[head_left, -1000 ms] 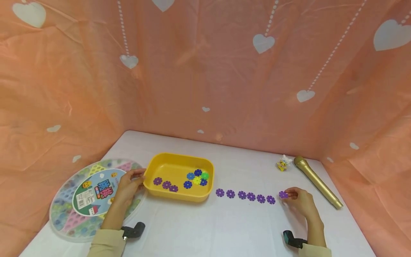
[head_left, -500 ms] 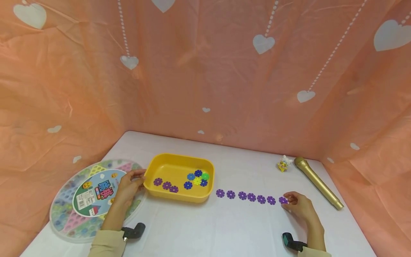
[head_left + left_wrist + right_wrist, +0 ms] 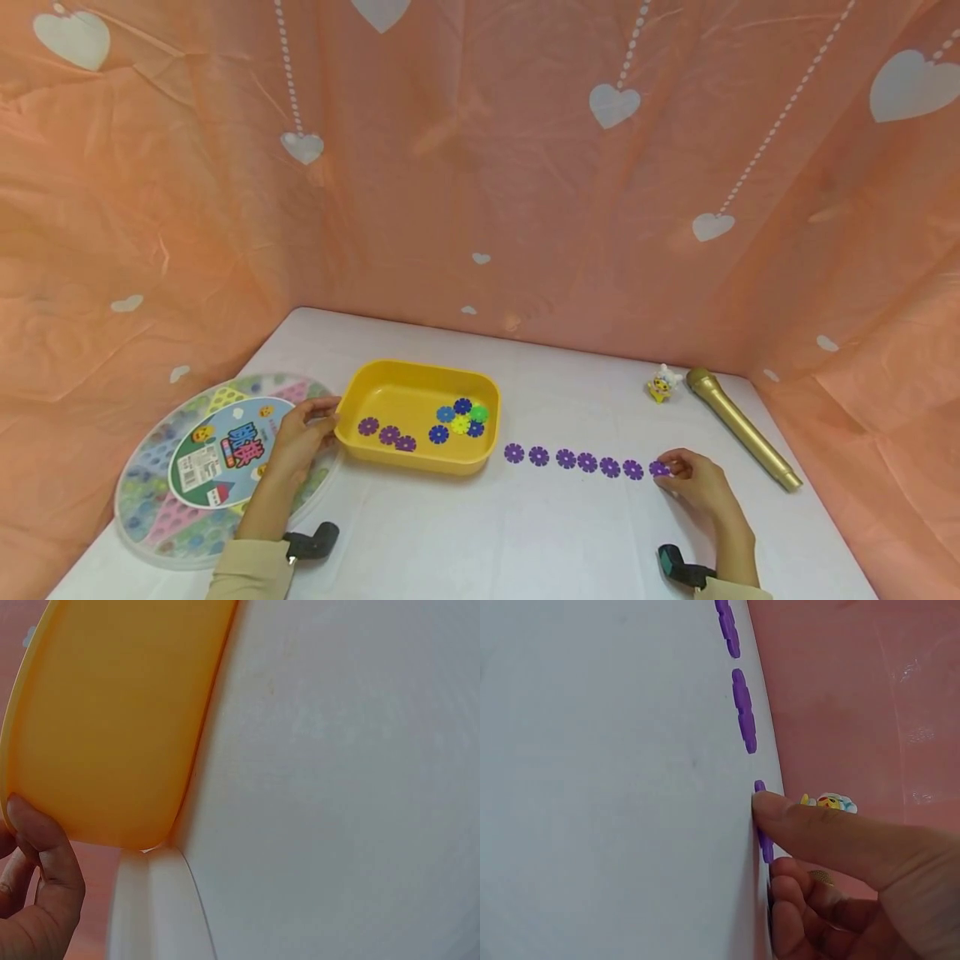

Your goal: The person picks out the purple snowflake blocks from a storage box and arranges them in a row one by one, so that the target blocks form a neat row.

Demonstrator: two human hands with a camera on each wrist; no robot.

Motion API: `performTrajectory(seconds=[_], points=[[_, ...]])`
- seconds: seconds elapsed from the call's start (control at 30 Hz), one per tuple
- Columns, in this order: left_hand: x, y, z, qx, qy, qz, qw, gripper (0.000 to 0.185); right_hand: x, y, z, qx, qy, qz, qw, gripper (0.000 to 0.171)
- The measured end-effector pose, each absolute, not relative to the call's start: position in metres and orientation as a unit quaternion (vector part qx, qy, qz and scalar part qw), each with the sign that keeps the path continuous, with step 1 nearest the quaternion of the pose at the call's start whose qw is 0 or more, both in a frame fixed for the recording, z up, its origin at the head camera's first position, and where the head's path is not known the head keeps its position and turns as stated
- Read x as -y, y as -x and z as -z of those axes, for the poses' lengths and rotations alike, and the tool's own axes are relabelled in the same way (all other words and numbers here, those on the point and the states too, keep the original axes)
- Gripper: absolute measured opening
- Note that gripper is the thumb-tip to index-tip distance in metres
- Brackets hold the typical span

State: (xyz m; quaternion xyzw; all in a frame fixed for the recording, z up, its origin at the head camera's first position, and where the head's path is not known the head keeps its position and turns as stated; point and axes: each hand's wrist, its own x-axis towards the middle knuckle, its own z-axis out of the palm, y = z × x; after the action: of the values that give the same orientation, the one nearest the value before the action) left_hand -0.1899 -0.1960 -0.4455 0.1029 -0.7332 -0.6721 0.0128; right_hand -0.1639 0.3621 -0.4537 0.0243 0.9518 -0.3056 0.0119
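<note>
My left hand [image 3: 302,435] holds the left rim of a yellow plastic tray [image 3: 416,458]; in the left wrist view its thumb [image 3: 37,825] lies against the tray's outer wall [image 3: 124,735]. Three purple snowflake discs [image 3: 389,435] lie at the tray's left, with blue, green and yellow ones [image 3: 461,424] to the right. Outside it, several purple snowflake discs [image 3: 566,458] form a row. At the right end, my right hand [image 3: 705,483] pinches a purple snowflake disc [image 3: 658,469] flat at the table surface. From the right wrist, the thumb [image 3: 817,829] partly covers this disc [image 3: 766,844].
A round marble board game [image 3: 161,475] lies at the left under my left forearm. Beyond my right hand stand a small toy figure [image 3: 662,383] and a gold microphone [image 3: 742,427]. Orange cloth with white hearts [image 3: 480,167] hangs along the table's back and sides.
My right hand has lowered the purple snowflake disc to the end of the row, then shifted slightly left with it. The left hand stays on the tray.
</note>
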Motion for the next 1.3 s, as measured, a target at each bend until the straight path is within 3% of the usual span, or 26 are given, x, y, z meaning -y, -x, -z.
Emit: performTrajectory(seconds=[0.2, 0.37, 0.7, 1.0, 1.3], points=[[0.196, 0.19, 0.445, 0.732, -0.102, 0.674, 0.011, 0.039, -0.36, 0.164, 0.451, -0.953, -0.021, 0.3, 0.016, 0.036], [0.196, 0.19, 0.444, 0.729, -0.098, 0.678, 0.017, 0.039, -0.341, 0.171, 0.439, -0.951, 0.003, 0.309, -0.015, 0.046], [0.197, 0.19, 0.444, 0.731, -0.1, 0.675, 0.014, 0.039, -0.221, 0.224, 0.405, -0.879, 0.17, 0.432, -0.108, 0.032], [0.196, 0.189, 0.444, 0.734, -0.104, 0.671, 0.007, 0.039, -0.105, 0.253, 0.405, -0.836, 0.25, 0.485, -0.056, 0.027], [0.196, 0.189, 0.445, 0.732, -0.1, 0.674, 0.009, 0.039, -0.039, 0.254, 0.423, -0.836, 0.261, 0.483, -0.002, 0.031]])
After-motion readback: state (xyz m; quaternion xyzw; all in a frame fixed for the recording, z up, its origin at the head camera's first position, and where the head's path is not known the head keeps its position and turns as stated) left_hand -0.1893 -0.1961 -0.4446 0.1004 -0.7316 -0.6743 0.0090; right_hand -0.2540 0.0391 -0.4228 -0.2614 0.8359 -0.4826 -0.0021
